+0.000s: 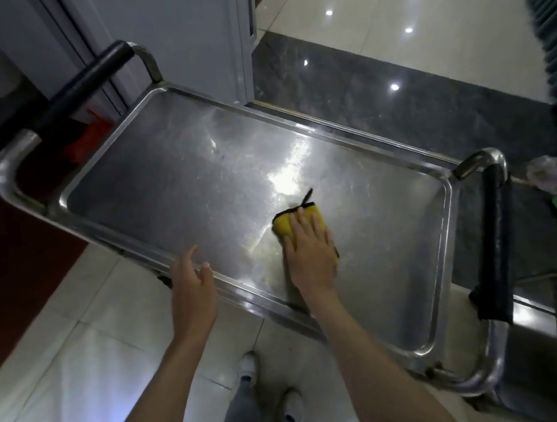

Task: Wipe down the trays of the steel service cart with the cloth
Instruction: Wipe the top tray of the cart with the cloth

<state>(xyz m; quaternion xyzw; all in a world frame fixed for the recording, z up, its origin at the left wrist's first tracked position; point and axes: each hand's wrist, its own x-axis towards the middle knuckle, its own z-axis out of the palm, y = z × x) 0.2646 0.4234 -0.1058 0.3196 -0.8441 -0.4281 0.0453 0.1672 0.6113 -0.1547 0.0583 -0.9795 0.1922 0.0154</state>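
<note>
Steel fills most of the view: the service cart (8, 174) stands on a glossy tiled floor (63, 347), its top tray (172, 173) bare and streaked with glare. On wheels and a slick floor, a hard push could roll the cart away or skid the pad off the rim. Near the tray's front edge lies the folded yellow cloth (283, 224), pinned under the right hand (311, 251), palm down, fingers (300, 224) straight and slightly spread. Beside it the left hand (190, 280) rests on the rim, fingers loosely curled.
</note>
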